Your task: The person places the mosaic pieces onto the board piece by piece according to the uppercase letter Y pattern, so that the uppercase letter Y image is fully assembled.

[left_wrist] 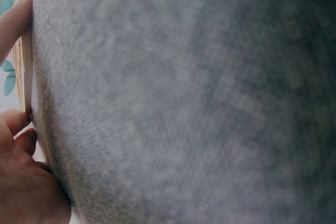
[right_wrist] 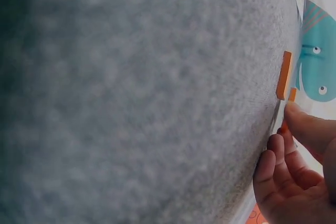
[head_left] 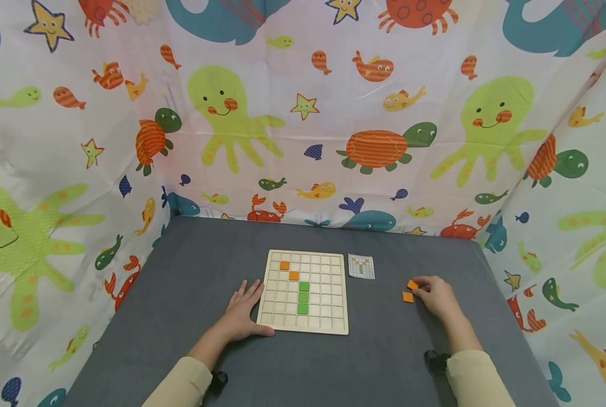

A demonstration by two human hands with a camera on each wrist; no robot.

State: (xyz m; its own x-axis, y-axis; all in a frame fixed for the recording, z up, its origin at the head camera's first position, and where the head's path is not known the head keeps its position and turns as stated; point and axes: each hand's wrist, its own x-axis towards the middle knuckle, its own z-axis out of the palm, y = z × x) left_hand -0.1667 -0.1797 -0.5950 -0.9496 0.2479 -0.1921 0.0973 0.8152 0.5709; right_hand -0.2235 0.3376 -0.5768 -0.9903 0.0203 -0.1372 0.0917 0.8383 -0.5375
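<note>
A pale wooden grid board (head_left: pixel 328 295) lies on the grey table. In its squares sit two orange tiles (head_left: pixel 285 265) on a diagonal and a short column of green tiles (head_left: pixel 303 297) below them. My left hand (head_left: pixel 243 316) rests at the board's lower left corner with fingers spread, the thumb along the front edge. To the right of the board, my right hand (head_left: pixel 437 297) pinches an orange square tile (head_left: pixel 412 284) between thumb and fingertips. Just in front of it another orange tile (head_left: pixel 407 297) lies flat; this loose tile (right_wrist: pixel 284 76) appears edge-on in the right wrist view.
A small printed card (head_left: pixel 361 266) with a coloured grid pattern lies beside the board's upper right corner. Behind and at both sides of the table (head_left: pixel 206 249) hangs a white curtain (head_left: pixel 293 73) with sea animals on it.
</note>
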